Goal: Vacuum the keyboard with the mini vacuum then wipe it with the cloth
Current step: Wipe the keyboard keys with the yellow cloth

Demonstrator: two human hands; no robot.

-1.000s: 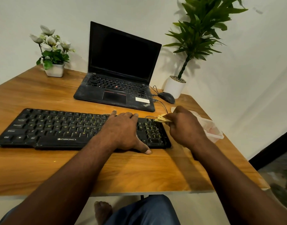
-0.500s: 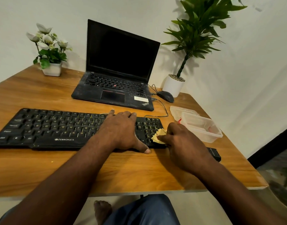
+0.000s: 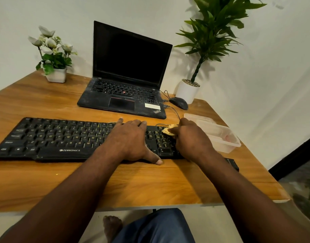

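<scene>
A black Zebronics keyboard (image 3: pixel 59 137) lies across the wooden table. My left hand (image 3: pixel 131 139) rests flat on its right-middle part, fingers straight, thumb on the table at the front edge. My right hand (image 3: pixel 191 137) grips a small crumpled yellow cloth (image 3: pixel 168 130) and presses it on the number pad near the keyboard's far right corner. A black object (image 3: pixel 232 163), perhaps the mini vacuum, lies at the table's right, mostly hidden by my right forearm.
An open black laptop (image 3: pixel 126 95) stands behind the keyboard with a mouse (image 3: pixel 179 103) to its right. A clear plastic container (image 3: pixel 220 135) sits right of the keyboard. A white flower pot (image 3: pixel 56 75) and a tall potted plant (image 3: pixel 187 91) stand at the back corners.
My right hand drew the cloth from the number pad's far edge toward its near side, then pushed it back up to the far right corner. My left hand stayed put.
</scene>
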